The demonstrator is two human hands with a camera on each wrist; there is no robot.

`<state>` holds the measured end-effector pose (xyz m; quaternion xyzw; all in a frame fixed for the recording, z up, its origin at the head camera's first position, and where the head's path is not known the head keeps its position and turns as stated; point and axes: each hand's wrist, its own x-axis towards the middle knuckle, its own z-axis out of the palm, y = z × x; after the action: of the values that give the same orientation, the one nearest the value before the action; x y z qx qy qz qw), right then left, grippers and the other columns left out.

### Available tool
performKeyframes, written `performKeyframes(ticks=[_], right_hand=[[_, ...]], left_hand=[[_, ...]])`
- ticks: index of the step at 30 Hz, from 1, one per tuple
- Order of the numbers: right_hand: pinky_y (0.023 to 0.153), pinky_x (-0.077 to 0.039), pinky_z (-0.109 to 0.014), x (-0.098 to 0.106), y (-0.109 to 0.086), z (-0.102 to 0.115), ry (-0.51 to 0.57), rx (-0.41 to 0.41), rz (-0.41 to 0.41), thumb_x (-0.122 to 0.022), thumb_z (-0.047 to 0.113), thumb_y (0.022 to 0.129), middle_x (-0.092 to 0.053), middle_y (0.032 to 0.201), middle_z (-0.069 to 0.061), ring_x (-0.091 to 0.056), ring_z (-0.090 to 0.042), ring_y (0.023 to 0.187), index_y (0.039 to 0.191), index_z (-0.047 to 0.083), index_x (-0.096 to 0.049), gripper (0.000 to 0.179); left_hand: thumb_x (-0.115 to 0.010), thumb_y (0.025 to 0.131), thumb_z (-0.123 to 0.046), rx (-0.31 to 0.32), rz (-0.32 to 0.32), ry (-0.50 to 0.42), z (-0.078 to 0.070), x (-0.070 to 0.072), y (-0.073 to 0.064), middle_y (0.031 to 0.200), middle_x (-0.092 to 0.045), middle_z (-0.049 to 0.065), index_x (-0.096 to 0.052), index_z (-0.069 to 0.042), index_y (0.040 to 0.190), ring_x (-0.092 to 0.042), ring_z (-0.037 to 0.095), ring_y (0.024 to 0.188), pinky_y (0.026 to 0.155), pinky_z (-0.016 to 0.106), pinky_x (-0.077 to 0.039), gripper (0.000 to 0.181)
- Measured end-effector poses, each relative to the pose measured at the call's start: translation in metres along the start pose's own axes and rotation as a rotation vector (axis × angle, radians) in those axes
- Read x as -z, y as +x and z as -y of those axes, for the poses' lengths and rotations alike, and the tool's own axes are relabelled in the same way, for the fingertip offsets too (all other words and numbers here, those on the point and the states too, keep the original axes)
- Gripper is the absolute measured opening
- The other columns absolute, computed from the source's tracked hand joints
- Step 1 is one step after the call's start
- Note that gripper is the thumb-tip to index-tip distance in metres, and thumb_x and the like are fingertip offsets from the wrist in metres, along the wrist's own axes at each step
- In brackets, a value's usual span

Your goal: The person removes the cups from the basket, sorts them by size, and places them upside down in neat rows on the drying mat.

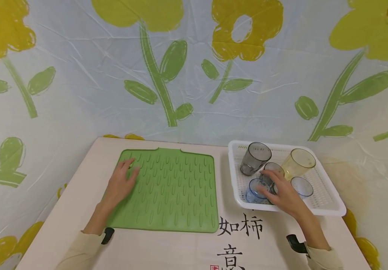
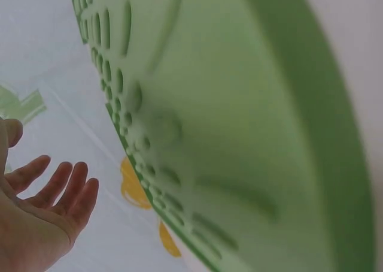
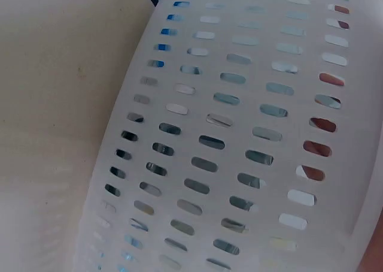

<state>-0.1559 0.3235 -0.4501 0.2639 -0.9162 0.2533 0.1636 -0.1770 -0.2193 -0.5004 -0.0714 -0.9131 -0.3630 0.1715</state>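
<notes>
My left hand point(image 1: 122, 183) is over the left part of a green ridged drying mat point(image 1: 177, 187), its fingers loosely spread and holding nothing. In the left wrist view, the relaxed fingers point(image 2: 75, 194) show beside the mat's edge. My right hand point(image 1: 283, 193) reaches into a white perforated basket point(image 1: 332, 202) of drinking glasses. Its thumb and fingers are spread over a small blue glass point(image 1: 253, 195) and a small grey glass point(image 1: 275, 168); no firm grip shows. The hand partly covers another glass. The basket's wall point(image 3: 227, 140) hides the fingertips in the right wrist view.
Inside the basket, a tall grey glass point(image 1: 255, 159) leans at the back left, near a yellow glass point(image 1: 298, 163) and a clear glass point(image 1: 302, 186). Black characters point(image 1: 241, 227) mark the pale tablecloth in front. A flowered cloth point(image 1: 194, 82) hangs behind the table.
</notes>
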Motion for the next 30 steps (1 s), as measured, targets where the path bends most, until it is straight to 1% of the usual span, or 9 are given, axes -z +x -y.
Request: performKeyframes(ticks=[4, 7, 9, 13, 16, 19, 22, 25, 30], right_hand=[[0.092, -0.051, -0.049, -0.002, 0.001, 0.002, 0.039, -0.037, 0.106, -0.086, 0.019, 0.085, -0.058, 0.135, -0.015, -0.059, -0.038, 0.12, 0.134, 0.003, -0.06, 0.058], [0.088, -0.052, -0.06, -0.002, 0.003, 0.003, 0.061, -0.068, 0.175, -0.085, 0.024, 0.086, -0.059, 0.134, -0.018, -0.061, -0.042, 0.118, 0.134, 0.004, -0.061, 0.057], [0.088, -0.052, -0.062, 0.0, 0.006, 0.005, 0.066, -0.092, 0.231, -0.085, 0.029, 0.086, -0.06, 0.134, -0.019, -0.061, -0.045, 0.119, 0.135, 0.005, -0.061, 0.059], [0.09, -0.051, -0.062, 0.004, 0.012, 0.009, 0.069, -0.131, 0.344, -0.085, 0.037, 0.085, -0.059, 0.136, -0.021, -0.059, -0.045, 0.121, 0.138, 0.004, -0.06, 0.067], [0.092, -0.051, -0.061, 0.005, 0.018, 0.011, 0.087, -0.132, 0.433, -0.086, 0.032, 0.085, -0.057, 0.138, -0.022, -0.058, -0.046, 0.122, 0.141, 0.001, -0.056, 0.071], [0.093, -0.051, -0.059, 0.004, 0.023, 0.012, 0.104, -0.128, 0.493, -0.09, 0.023, 0.081, -0.054, 0.138, -0.025, -0.058, -0.046, 0.121, 0.143, -0.004, -0.051, 0.077], [0.095, -0.05, -0.059, 0.001, 0.026, 0.011, 0.093, -0.138, 0.496, -0.092, 0.018, 0.078, -0.056, 0.133, -0.027, -0.058, -0.046, 0.12, 0.139, -0.01, -0.047, 0.081], [0.096, -0.049, -0.059, -0.002, 0.026, 0.008, 0.066, -0.147, 0.442, -0.093, 0.024, 0.075, -0.062, 0.126, -0.025, -0.06, -0.043, 0.117, 0.134, -0.012, -0.049, 0.082], [0.089, -0.051, -0.057, -0.006, 0.027, 0.006, 0.086, -0.118, 0.338, -0.092, 0.024, 0.074, -0.063, 0.119, -0.019, -0.063, -0.039, 0.11, 0.129, -0.002, -0.056, 0.071]], left_hand=[[-0.062, 0.105, -0.021, -0.025, -0.021, -0.018, -0.006, -0.01, -0.003, 0.129, -0.057, 0.027, -0.055, 0.002, 0.142, -0.06, 0.044, 0.11, 0.082, 0.06, -0.051, 0.044], [-0.064, 0.103, -0.018, -0.044, -0.035, -0.031, -0.011, -0.016, -0.005, 0.126, -0.059, 0.027, -0.057, 0.002, 0.14, -0.062, 0.042, 0.107, 0.08, 0.059, -0.052, 0.043], [-0.065, 0.103, -0.018, -0.048, -0.032, -0.041, -0.015, -0.02, -0.006, 0.127, -0.059, 0.028, -0.057, 0.002, 0.14, -0.062, 0.041, 0.107, 0.081, 0.058, -0.052, 0.043], [-0.064, 0.104, -0.021, -0.022, -0.002, -0.073, -0.022, -0.026, -0.008, 0.131, -0.058, 0.026, -0.057, 0.001, 0.141, -0.062, 0.04, 0.111, 0.086, 0.059, -0.052, 0.044], [-0.063, 0.105, -0.022, -0.005, 0.02, -0.099, -0.027, -0.03, -0.009, 0.132, -0.057, 0.025, -0.056, -0.001, 0.143, -0.061, 0.039, 0.112, 0.088, 0.059, -0.051, 0.044], [-0.063, 0.105, -0.022, -0.017, 0.017, -0.129, -0.033, -0.036, -0.008, 0.13, -0.058, 0.024, -0.057, 0.0, 0.142, -0.062, 0.038, 0.111, 0.087, 0.057, -0.052, 0.043], [-0.063, 0.104, -0.021, -0.033, 0.008, -0.161, -0.038, -0.041, -0.008, 0.129, -0.059, 0.025, -0.058, 0.0, 0.141, -0.063, 0.036, 0.109, 0.085, 0.056, -0.053, 0.043], [-0.063, 0.105, -0.022, -0.034, 0.015, -0.198, -0.041, -0.045, -0.008, 0.131, -0.058, 0.025, -0.058, -0.001, 0.141, -0.063, 0.035, 0.108, 0.086, 0.055, -0.053, 0.043], [-0.063, 0.105, -0.02, -0.03, 0.025, -0.258, -0.047, -0.051, -0.007, 0.132, -0.058, 0.026, -0.057, -0.001, 0.142, -0.064, 0.036, 0.109, 0.089, 0.056, -0.053, 0.042]])
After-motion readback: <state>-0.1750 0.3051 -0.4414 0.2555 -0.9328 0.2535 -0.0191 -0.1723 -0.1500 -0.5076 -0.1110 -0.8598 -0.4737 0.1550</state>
